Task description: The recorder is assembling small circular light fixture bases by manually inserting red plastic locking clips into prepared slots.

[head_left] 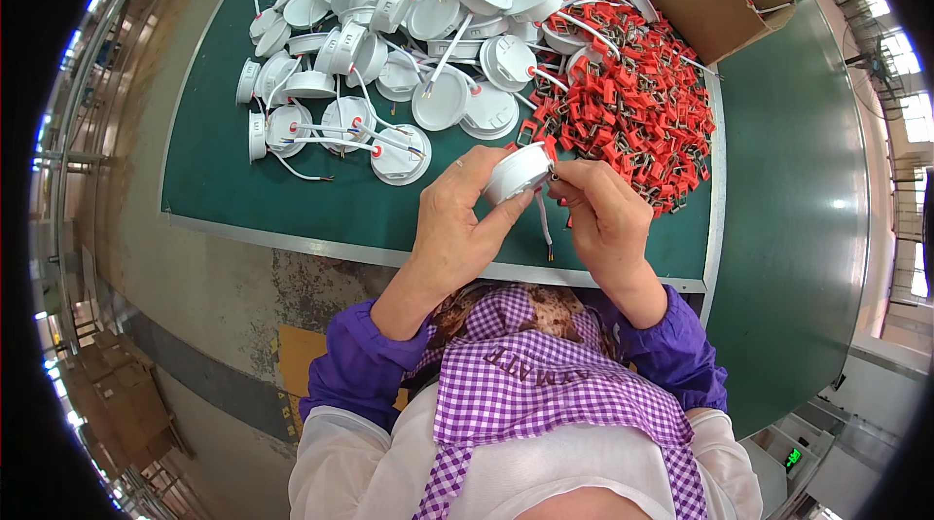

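Above the near edge of the table, a white round lamp housing is tilted up in my left hand, thumb on one side and fingers on the other. A short white cable with bare wire ends hangs below it. My right hand is closed in a pinch at the housing's right rim, where a red clip with a metal spring shows; the fingertips partly hide it. Beyond my right hand lies a heap of red spring clips.
Many white lamp housings with cables are piled over the left and far table. An open cardboard box with more white parts stands at the far right. A metal edge strip borders the green tabletop to the right.
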### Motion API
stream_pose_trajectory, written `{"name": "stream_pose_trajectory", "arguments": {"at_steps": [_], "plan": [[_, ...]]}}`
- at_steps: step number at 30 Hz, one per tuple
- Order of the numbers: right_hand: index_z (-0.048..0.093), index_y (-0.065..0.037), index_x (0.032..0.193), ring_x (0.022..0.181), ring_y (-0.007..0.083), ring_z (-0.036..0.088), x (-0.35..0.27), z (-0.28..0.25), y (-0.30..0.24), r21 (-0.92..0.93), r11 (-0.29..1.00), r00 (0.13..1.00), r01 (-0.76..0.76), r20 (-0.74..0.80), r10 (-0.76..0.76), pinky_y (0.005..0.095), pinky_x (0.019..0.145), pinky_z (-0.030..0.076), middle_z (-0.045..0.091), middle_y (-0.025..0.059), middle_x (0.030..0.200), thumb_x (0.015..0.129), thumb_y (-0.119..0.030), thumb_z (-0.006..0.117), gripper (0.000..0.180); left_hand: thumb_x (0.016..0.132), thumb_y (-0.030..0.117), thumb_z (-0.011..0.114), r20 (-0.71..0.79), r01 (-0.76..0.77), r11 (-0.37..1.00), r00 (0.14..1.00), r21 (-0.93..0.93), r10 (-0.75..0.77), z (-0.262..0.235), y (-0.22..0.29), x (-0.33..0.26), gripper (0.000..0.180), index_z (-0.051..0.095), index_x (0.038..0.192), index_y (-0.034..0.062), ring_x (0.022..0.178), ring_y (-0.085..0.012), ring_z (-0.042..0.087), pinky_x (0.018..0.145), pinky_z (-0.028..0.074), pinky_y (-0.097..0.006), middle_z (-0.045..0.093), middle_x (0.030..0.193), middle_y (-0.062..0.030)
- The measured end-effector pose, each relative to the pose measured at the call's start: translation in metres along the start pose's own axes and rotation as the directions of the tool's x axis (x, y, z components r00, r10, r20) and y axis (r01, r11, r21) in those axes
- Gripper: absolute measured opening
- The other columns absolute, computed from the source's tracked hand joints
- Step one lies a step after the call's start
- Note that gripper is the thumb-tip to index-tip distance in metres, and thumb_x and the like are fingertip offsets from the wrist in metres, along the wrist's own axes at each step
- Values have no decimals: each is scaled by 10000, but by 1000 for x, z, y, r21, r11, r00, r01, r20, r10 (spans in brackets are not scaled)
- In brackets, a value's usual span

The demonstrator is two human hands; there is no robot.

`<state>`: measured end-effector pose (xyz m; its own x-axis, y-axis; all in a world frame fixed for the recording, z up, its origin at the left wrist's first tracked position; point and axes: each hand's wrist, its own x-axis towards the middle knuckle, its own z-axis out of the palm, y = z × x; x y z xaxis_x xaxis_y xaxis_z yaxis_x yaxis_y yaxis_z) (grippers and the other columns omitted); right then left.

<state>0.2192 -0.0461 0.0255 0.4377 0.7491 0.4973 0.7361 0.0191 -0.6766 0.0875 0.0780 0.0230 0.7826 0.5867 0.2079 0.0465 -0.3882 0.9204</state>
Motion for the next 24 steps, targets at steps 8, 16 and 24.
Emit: {"name": "stream_pose_trajectory", "arguments": {"at_steps": [8, 16, 24], "plan": [[530, -30, 1296, 839, 172, 702, 2, -20, -19, 291, 850, 895, -440, 217, 389, 288, 733, 535, 668, 151, 1017, 832, 45, 666, 489, 872, 59, 669, 75, 71, 936, 996, -346, -47, 9, -3, -17, 337, 577, 1193, 10, 945, -166, 627, 812, 492, -301, 649, 1032, -96], [514, -10, 1328, 938, 215, 701, 7, -42, -30, 222, 836, 838, -501, 367, 405, 312, 793, 546, 671, 194, 1112, 858, 19, 659, 492, 890, 65, 662, 80, 131, 888, 991, -440, -107, 21, 2, -34, 331, 572, 1204, 14, 915, -134, 625, 786, 501, -289, 649, 1026, -89], [560, 42, 1243, 900, 145, 672, 7, -30, -5, 374, 643, 729, -669, 500, 468, 279, 763, 557, 686, 129, 1019, 892, -8, 648, 365, 902, 31, 638, 187, 298, 795, 954, -528, -234, 20, -3, -45, 352, 537, 1236, -13, 1013, -134, 599, 876, 492, -290, 608, 1116, -74]]}}
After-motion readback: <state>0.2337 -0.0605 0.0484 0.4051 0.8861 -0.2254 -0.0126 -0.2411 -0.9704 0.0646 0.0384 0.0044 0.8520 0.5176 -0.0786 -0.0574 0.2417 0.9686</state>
